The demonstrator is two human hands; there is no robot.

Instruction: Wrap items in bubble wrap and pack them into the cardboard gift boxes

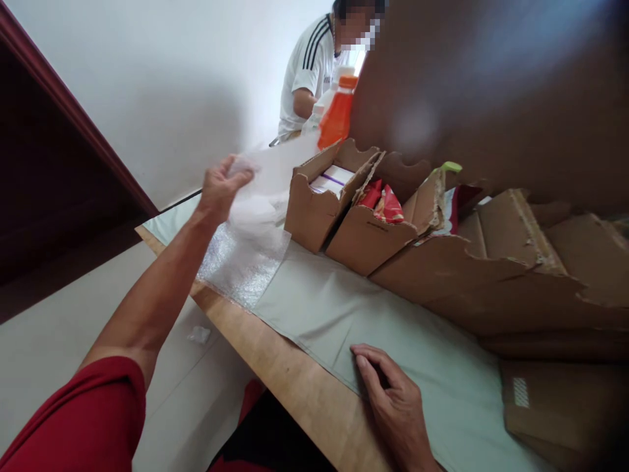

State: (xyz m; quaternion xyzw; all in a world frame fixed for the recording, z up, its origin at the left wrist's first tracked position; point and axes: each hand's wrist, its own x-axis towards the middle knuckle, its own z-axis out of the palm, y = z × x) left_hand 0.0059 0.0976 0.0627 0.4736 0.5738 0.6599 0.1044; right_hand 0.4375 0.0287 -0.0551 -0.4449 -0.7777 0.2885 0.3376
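Observation:
My left hand point(228, 180), arm stretched out over the far left end of the table, is closed on a bunched edge of a thin, whitish plastic sheet point(282, 164). Motion blurs this sheet, and part of it spreads rightward toward the cardboard boxes. Below it, a clear bubble wrap sheet point(250, 262) lies flat at the table's edge. My right hand point(396, 400) rests on the near edge of the table, fingers loosely bent, thumb a little apart, holding nothing.
Cardboard boxes point(309, 216) stand in a row along the back; the nearer ones hold white cartons point(331, 180) and red packets point(383, 202). Behind are an orange bottle point(338, 115) and a person in a white shirt point(307, 72). A plastic scrap point(199, 334) lies on the floor.

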